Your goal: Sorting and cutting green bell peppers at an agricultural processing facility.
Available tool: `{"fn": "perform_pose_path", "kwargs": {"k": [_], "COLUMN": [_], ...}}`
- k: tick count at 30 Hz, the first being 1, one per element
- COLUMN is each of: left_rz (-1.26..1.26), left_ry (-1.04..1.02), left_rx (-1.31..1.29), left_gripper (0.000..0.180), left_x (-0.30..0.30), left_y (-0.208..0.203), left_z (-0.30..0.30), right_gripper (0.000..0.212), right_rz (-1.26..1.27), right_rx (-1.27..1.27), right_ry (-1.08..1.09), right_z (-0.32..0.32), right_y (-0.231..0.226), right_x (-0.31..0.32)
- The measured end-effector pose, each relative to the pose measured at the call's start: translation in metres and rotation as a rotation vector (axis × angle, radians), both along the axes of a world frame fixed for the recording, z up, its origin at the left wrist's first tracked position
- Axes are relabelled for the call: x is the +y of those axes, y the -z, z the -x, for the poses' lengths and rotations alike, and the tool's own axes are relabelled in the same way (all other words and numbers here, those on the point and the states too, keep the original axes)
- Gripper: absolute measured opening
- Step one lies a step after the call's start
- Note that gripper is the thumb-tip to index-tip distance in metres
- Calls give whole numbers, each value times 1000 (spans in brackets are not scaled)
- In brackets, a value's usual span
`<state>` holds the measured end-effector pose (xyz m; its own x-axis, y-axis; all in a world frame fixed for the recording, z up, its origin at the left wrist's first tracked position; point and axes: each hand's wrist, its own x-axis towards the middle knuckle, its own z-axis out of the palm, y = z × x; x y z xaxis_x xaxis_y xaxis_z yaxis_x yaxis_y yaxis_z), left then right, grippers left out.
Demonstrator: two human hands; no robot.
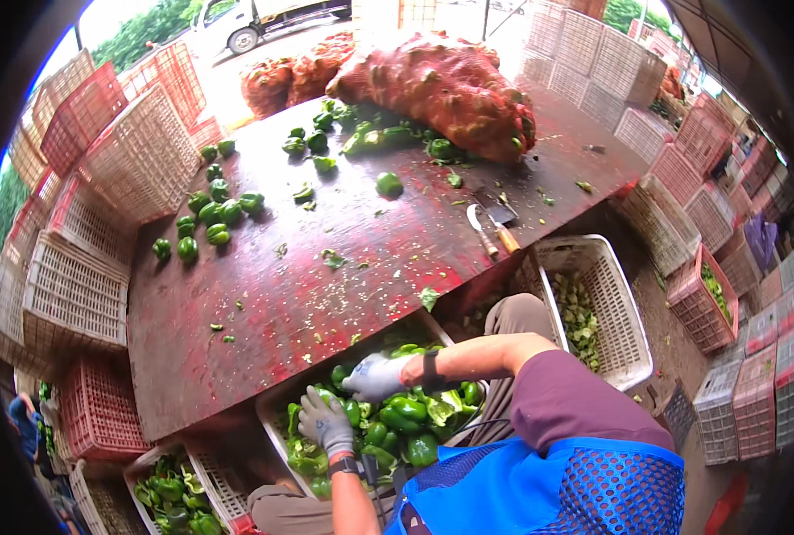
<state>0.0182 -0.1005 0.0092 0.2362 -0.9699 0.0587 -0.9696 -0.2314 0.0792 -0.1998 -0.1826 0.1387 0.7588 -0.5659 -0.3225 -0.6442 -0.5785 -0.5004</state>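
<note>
Both my hands wear grey gloves and are low over a crate [277,434] of green bell peppers [404,414], some whole and some cut into pieces, at the table's near edge. My left hand [326,423] lies on the peppers with its fingers apart. Just right of it, my right hand [377,376] reaches in from the right, its fingers drawn together and pointing left beside a dark green pepper [341,375]. Whatever those fingers hold is hidden. A curved knife [481,230] and a wooden-handled blade [508,237] rest on the table, away from both hands.
On the red-stained table [326,285] lie loose peppers [219,210] and a bulging red mesh sack [442,94]. A white crate [630,321] of pale green scraps stands right, a crate of peppers [176,495] lower left. Stacked crates [76,285] flank the table.
</note>
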Motion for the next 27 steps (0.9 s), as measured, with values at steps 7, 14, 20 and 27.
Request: {"fn": "perform_pose_path", "kwargs": {"k": [7,14,20,27], "left_rz": [47,92,111,145], "left_ry": [24,27,88,187], "left_rx": [8,-92,32,-32], "left_gripper": [70,68,66,57], "left_x": [12,9,-61,-135], "left_y": [2,18,44,-36], "left_z": [40,50,125,162], "right_gripper": [40,43,66,91], "right_rz": [209,20,351,670], "right_rx": [106,-125,-580,-587], "right_ry": [294,951,1426,1717], "right_z": [206,456,708,787], "right_y": [-56,-48,0,35], "right_x": [-12,-89,-213,-408]}}
